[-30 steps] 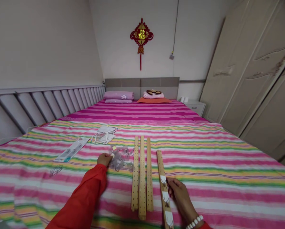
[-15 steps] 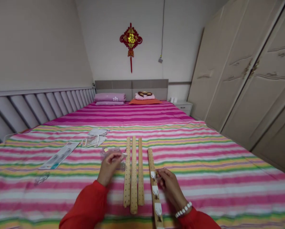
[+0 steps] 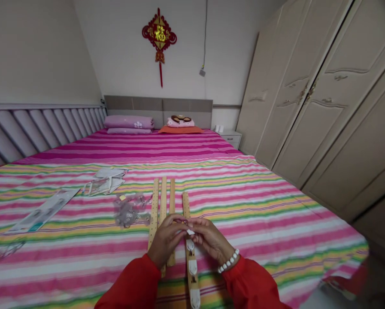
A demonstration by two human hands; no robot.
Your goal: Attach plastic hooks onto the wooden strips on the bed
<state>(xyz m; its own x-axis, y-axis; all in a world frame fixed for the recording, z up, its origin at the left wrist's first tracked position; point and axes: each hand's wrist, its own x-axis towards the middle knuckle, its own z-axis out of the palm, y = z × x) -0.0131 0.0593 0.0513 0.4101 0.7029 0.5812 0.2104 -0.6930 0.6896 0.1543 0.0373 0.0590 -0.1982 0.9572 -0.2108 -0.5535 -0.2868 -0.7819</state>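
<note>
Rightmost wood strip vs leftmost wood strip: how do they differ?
The rightmost strip carries white hooks; the leftmost strip shows none, though the left hand covers part of it. The rightmost strip's far end lies nearer the camera than the leftmost strip's. Both are pale wood with small holes.

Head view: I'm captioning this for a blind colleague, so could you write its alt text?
A left hand and right hand hold a small white piece between them, above a perforated wooden strip bearing white hooks. Left of it, three more wooden strips and clear plastic packaging lie on a striped bedspread.
</note>
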